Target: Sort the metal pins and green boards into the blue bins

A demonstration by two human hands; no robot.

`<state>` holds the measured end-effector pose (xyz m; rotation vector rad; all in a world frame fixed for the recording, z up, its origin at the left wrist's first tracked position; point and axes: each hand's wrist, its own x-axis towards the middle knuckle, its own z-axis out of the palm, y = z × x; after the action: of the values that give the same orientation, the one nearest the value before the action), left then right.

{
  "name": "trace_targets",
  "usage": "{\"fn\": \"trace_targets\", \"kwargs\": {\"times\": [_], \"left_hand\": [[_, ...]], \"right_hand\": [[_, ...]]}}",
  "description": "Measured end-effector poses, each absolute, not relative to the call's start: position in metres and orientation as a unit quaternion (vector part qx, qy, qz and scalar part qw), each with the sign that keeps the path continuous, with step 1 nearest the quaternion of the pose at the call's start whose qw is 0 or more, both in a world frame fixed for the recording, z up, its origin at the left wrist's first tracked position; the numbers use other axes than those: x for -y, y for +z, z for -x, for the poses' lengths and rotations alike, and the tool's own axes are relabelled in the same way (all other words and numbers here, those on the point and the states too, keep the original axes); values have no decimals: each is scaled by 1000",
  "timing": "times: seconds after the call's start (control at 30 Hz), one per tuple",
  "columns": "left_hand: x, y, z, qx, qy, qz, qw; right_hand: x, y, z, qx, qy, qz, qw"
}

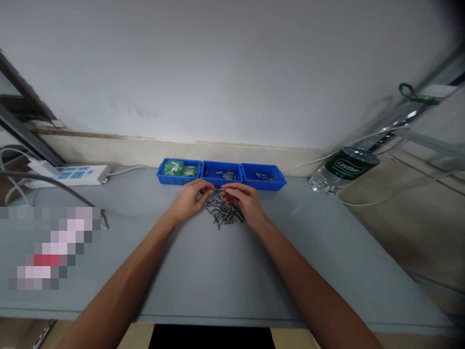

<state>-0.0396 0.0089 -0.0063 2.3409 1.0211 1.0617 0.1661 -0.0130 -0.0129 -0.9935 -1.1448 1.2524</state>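
My left hand (189, 199) and my right hand (249, 201) meet just in front of the blue bins. Pinched between the fingertips of both is a thin metal pin (219, 189), held about level. Below the fingers lies a loose pile of metal pins (220, 213), with some thicker short cylinders at its right side. Behind the hands, the left blue bin (170, 181) has green-and-clear packets in it. Several short grey cylinders (228, 176) lie in the middle blue bin (238, 169). A few thin pins (264, 177) are in the right blue bin (272, 186).
On the grey table (218, 276), a white power strip (82, 174) with cables stands at the back left. A large clear bottle with a green label (345, 167) tilts at the back right. A blurred-out patch (54, 247) covers the left side. The wall (218, 72) rises behind the bins.
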Motion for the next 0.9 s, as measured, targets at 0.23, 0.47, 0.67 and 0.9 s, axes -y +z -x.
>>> {"fn": "trace_targets", "kwargs": {"times": [0.23, 0.47, 0.67, 0.9], "left_hand": [[-16, -31, 43, -380, 276, -875, 116], [-15, -34, 33, -388, 197, -898, 69], [-15, -30, 30, -403, 163, -899, 44], [-14, -20, 39, -456, 186, -870, -29]], "right_hand": [[4, -15, -179, 353, 412, 477, 692], [0, -24, -183, 484, 340, 528, 609], [3, -33, -179, 673, 167, 536, 482], [0, -36, -181, 677, 170, 538, 472]]}}
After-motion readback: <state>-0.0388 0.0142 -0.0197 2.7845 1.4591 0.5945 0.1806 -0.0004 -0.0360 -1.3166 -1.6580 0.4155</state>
